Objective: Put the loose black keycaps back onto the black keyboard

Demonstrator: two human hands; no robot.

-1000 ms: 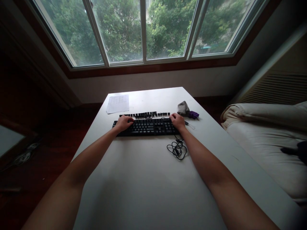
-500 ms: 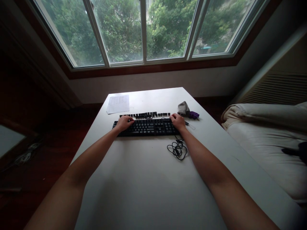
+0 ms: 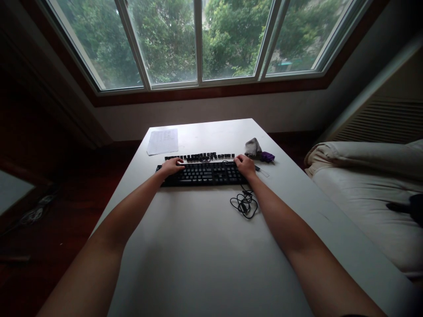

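Note:
A black keyboard [image 3: 201, 175] lies on the white table [image 3: 198, 246], its long side facing me. My left hand [image 3: 172, 166] is over its upper left part, thumb and forefinger a little apart, nothing visible between them. At the upper right corner, my right hand [image 3: 245, 166] has its fingers curled against the keyboard; the fingertips are partly hidden. Just behind the keyboard runs a row of loose black keycaps [image 3: 228, 155]. A small wire tool [image 3: 263, 172] lies right of my right hand.
A coiled black cable [image 3: 244, 203] lies in front of the keyboard's right end. Behind my right hand are a grey cloth [image 3: 253, 148] and a purple cloth [image 3: 267, 157]. A printed sheet [image 3: 163, 141] lies at the far left. A pale sofa [image 3: 357, 198] stands to the right.
The thumb and forefinger of my left hand have moved apart slightly. My right hand stays at the keyboard's corner.

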